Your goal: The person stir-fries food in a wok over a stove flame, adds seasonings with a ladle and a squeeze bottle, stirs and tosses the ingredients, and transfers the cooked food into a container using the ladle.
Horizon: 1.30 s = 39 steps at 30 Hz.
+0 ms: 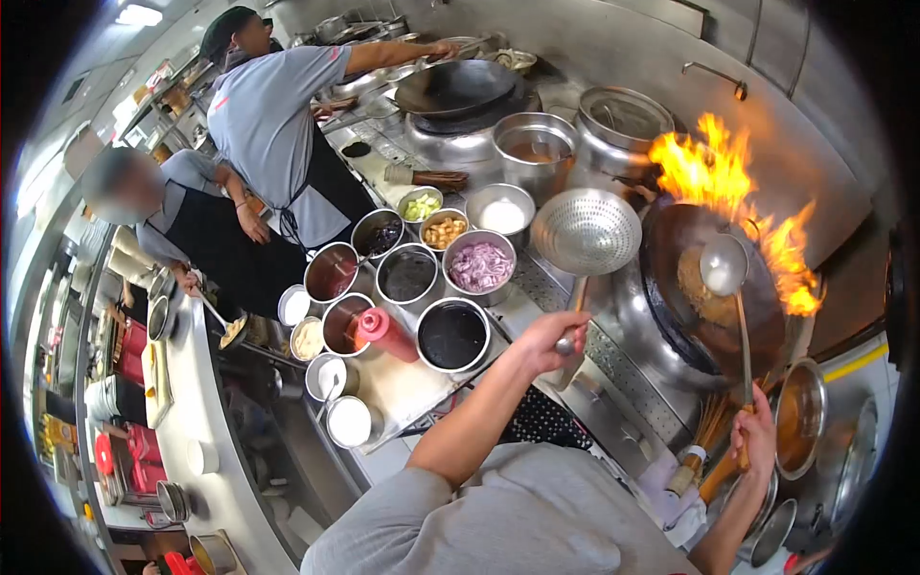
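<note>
A long-handled steel ladle (725, 266) has its round bowl at the dark, round metal wok (669, 264), by brownish food (698, 289) that seems too blurred to identify. The person's right hand (755, 428) grips the ladle's handle. Orange flames (704, 172) rise along the wok's far side. The left hand (553, 342) is closed around the handle of a round, perforated steel strainer (586, 233); near it lie sliced purple onions (481, 266).

Grey shirt (537, 508), short loose sleeves (383, 508), bare forearms (470, 422), bare fingers (759, 417)
</note>
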{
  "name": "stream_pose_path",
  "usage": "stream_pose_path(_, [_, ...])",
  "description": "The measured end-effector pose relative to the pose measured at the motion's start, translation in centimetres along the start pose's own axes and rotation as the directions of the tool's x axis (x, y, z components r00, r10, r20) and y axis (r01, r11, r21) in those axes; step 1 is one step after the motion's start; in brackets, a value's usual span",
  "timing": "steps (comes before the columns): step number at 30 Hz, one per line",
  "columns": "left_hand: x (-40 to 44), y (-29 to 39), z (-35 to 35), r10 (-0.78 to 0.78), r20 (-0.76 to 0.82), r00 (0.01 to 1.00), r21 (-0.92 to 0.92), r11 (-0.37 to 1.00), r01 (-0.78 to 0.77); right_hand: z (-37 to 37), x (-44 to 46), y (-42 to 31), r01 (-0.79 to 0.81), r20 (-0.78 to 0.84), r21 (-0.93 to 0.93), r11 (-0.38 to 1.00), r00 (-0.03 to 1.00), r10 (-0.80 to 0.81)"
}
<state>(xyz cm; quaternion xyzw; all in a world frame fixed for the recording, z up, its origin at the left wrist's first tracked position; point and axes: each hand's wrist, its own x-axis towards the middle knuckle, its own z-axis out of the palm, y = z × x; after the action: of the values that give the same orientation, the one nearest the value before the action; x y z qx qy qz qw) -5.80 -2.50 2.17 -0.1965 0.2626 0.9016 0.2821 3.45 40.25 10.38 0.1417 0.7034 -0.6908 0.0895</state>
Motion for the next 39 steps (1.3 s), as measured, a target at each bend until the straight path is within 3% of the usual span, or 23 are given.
stream_pose_path(2, [-4.4, -0.8, 0.7, 0.146, -0.020, 0.989, 0.130, 0.981, -0.142, -0.4, 0.4, 0.5, -0.015, -0.048, -0.075, 0.997, 0.999, 0.011])
stream_pose_path(6, [-8.9, -0.2, 0.8, 0.250, -0.033, 0.968, 0.123, 0.962, -0.244, -0.6, 0.6, 1.2, -0.028, -0.149, -0.307, 0.951, 0.989, -0.019])
stream_pose_path(10, [-10.5, 1.5, 0.1, 0.310, -0.081, 0.947, 0.124, 0.946, -0.299, -0.5, 0.9, -1.3, -0.130, -0.028, -0.025, 0.991, 0.991, 0.129])
stream_pose_path(14, [-11.9, 2.2, -0.3, 0.319, -0.089, 0.944, 0.062, 0.947, -0.314, 1.4, 0.3, -0.8, -0.069, -0.131, -0.272, 0.960, 0.991, 0.034])
stream_pose_path(18, [-13.1, 2.0, 0.0, 0.376, -0.151, 0.914, 0.112, 0.925, -0.362, -2.0, -1.7, -1.9, -0.170, -0.064, -0.097, 0.981, 0.984, 0.165])
stream_pose_path(22, [-13.7, 1.8, 0.2, 0.406, -0.156, 0.900, 0.171, 0.909, -0.381, 0.9, 0.0, -0.8, -0.119, -0.210, -0.379, 0.918, 0.977, 0.040])
stream_pose_path(27, [-14.0, 2.3, 0.6, 0.431, -0.158, 0.888, 0.219, 0.892, -0.395, -2.2, -2.4, -1.8, -0.175, -0.050, -0.107, 0.979, 0.984, 0.170])
stream_pose_path(31, [-13.9, 2.5, 0.8, 0.417, -0.235, 0.878, 0.247, 0.899, -0.361, -0.8, -3.0, -1.4, -0.128, -0.222, -0.477, 0.870, 0.975, 0.022])
stream_pose_path(33, [-13.1, 2.5, 0.3, 0.405, -0.243, 0.882, 0.264, 0.902, -0.342, -0.2, -0.3, 1.9, 0.128, -0.167, -0.793, 0.596, 0.895, -0.413])
stream_pose_path(36, [-12.0, 2.5, -0.4, 0.337, -0.220, 0.915, 0.247, 0.927, -0.282, 0.7, -1.2, 0.0, -0.057, -0.208, -0.376, 0.925, 0.978, -0.024])
stream_pose_path(38, [-11.4, 2.2, -0.2, 0.308, -0.164, 0.937, 0.261, 0.930, -0.260, 0.5, -1.8, -1.0, -0.095, -0.081, -0.049, 0.994, 0.993, 0.091])
stream_pose_path(39, [-11.0, 1.9, 0.3, 0.295, -0.167, 0.941, 0.268, 0.932, -0.244, 1.6, -2.8, -1.5, -0.115, -0.133, -0.016, 0.993, 0.985, 0.112])
